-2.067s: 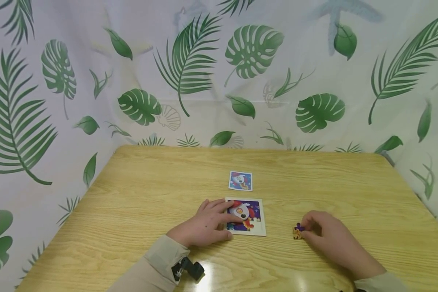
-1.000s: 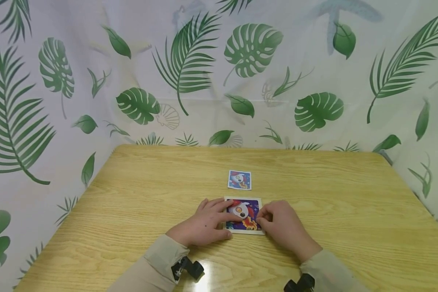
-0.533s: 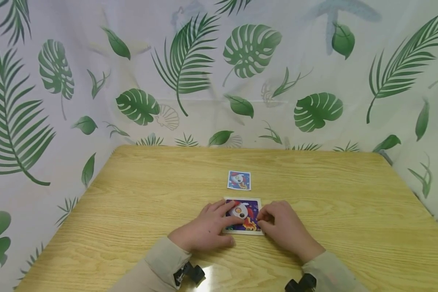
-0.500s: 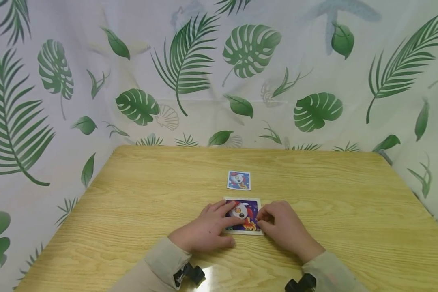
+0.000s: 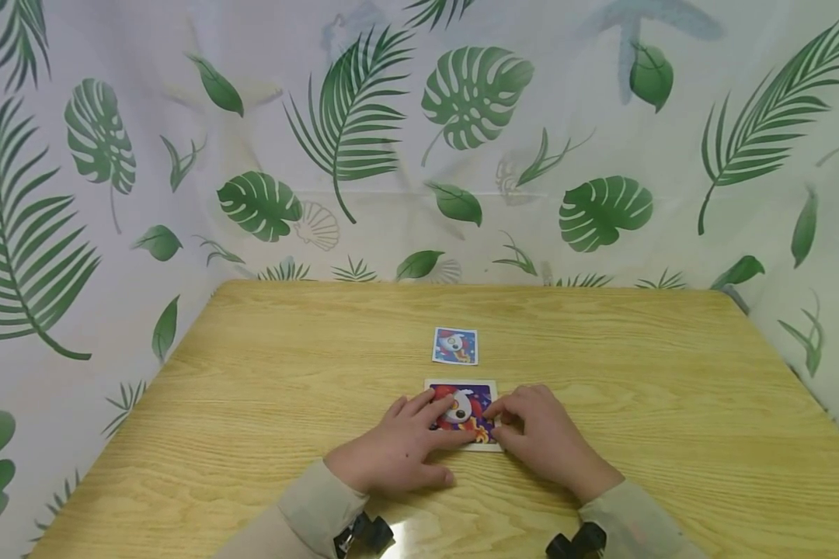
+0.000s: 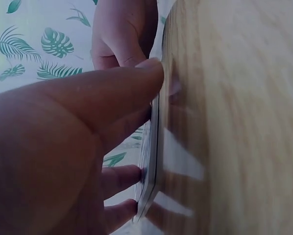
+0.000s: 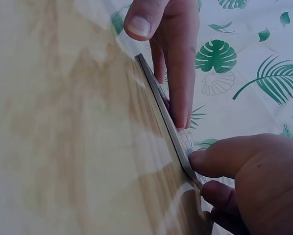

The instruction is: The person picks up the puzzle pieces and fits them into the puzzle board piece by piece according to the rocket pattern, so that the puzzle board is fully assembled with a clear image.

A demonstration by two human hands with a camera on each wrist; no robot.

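A small jigsaw puzzle point(image 5: 470, 396) in a white-edged tray point(image 5: 492, 447) lies on the table, showing a white-faced, red-capped figure on purple. Across its left side and lower part my left hand point(image 5: 402, 446) rests with fingers spread and fairly straight. The thumb lies on the table at the near side. At the puzzle's right edge my right hand point(image 5: 541, 435) touches the surface with bent forefinger and thumb, their tips a little apart. No loose piece shows between them. In the right wrist view the thumb point(image 7: 217, 159) meets the tray's edge.
A small picture card point(image 5: 455, 346) with the same figure lies just beyond the puzzle. The wooden table point(image 5: 287, 349) reaches back to a leaf-printed curtain point(image 5: 391, 116). Dark wrist cameras point(image 5: 579, 541) sit on both sleeves.
My right hand brought an orange-and-purple puzzle piece from the right to the puzzle's lower right gap, now filled. Most recently its forefinger and thumb parted slightly, and a left finger slid lower.
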